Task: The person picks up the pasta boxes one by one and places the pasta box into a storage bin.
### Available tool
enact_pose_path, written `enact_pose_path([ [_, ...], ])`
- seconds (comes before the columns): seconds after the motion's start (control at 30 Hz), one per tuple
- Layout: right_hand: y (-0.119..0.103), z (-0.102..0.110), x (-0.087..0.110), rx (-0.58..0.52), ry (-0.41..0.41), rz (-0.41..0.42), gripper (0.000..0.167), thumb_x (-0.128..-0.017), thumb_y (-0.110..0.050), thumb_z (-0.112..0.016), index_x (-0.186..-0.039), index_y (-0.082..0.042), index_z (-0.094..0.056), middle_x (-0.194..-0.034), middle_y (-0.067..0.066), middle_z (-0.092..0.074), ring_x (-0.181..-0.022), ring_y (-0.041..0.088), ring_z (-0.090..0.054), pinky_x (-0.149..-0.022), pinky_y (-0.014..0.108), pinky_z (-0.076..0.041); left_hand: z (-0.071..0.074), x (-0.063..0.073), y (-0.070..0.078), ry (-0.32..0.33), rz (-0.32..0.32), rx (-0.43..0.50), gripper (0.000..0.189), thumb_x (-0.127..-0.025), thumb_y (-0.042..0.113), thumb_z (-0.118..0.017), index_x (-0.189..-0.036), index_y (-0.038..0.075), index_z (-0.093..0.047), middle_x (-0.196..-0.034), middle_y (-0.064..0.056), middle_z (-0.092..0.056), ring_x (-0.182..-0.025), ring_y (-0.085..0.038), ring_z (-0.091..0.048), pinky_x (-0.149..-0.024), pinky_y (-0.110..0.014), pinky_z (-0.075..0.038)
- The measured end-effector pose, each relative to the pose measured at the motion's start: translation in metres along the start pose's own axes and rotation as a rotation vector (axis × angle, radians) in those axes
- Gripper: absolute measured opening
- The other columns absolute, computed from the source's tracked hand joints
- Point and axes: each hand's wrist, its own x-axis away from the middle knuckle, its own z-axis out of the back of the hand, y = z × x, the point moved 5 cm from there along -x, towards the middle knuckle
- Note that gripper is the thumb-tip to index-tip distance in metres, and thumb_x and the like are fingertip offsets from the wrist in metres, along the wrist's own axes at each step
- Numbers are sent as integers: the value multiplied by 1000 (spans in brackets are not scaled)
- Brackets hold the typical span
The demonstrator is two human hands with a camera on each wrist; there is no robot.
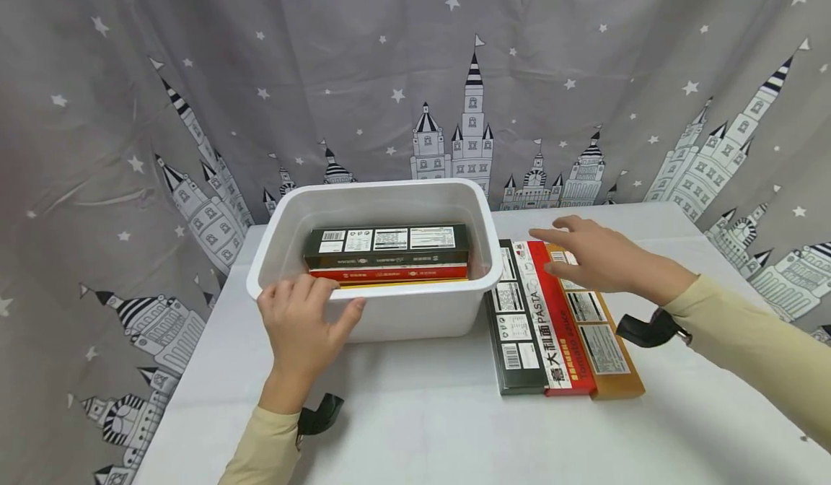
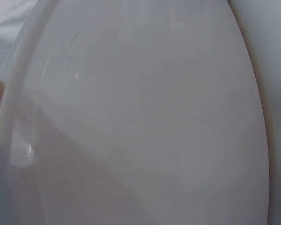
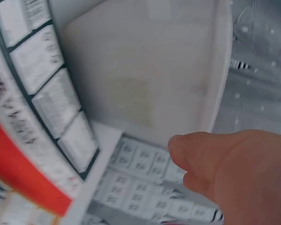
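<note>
A white plastic bin [image 1: 415,319] stands on the table, and my left hand [image 1: 301,330] grips its front rim near the left corner, fingers hooked over the edge and thumb on the outer side. Inside lie a dark green box [image 1: 389,247], a red box [image 1: 383,276] and a sliver of yellow box. My right hand [image 1: 600,258] hovers with extended fingers over the far end of three boxes laid side by side: a dark green box [image 1: 516,351], a red-and-white pasta box [image 1: 561,341] and an orange-brown box [image 1: 610,344]. It holds nothing.
The white table [image 1: 415,413] carries the bin at the back left of centre, with the row of boxes close against its right side. Behind hangs a grey curtain [image 1: 363,73] with castles and stars. A black wrist-camera mount [image 1: 649,328] sits under the right wrist.
</note>
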Motion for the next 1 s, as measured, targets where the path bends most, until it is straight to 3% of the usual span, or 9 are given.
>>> enact_pose_path([
  [0.2,29,-34,25,-35,-30,-101,65,-93,-33,-70,-149,-9,-50,-144,38,-45,-123,58,-53,-87,68,-52,2,0,0,-7,8,3,64,-96,65,-48,-85,4,-65,-78,-17,-62,-76,-39,-51,-84,-58,-33],
  [0.53,44,-84,53,-157,-47,-248,75,-92,-40,-70,-152,-4,-43,-147,42,-37,-124,62,-49,-85,70,-52,4,-2,-1,2,3,8,63,-95,64,-49,-86,4,-65,-79,-18,-62,-77,-40,-52,-83,-59,-33],
  [0.83,47,-131,72,-262,51,-338,76,-94,-34,-66,-154,1,-36,-145,43,-33,-123,61,-48,-92,70,-50,1,0,-1,-48,36,25,65,-96,66,-46,-88,4,-65,-81,-18,-63,-79,-40,-52,-87,-59,-32],
  [1.0,43,-143,75,-297,132,-354,72,-96,-27,-64,-154,3,-35,-148,41,-30,-126,58,-46,-96,69,-48,0,0,0,-22,27,29,64,-96,65,-48,-86,3,-65,-79,-18,-62,-77,-40,-51,-85,-59,-32],
])
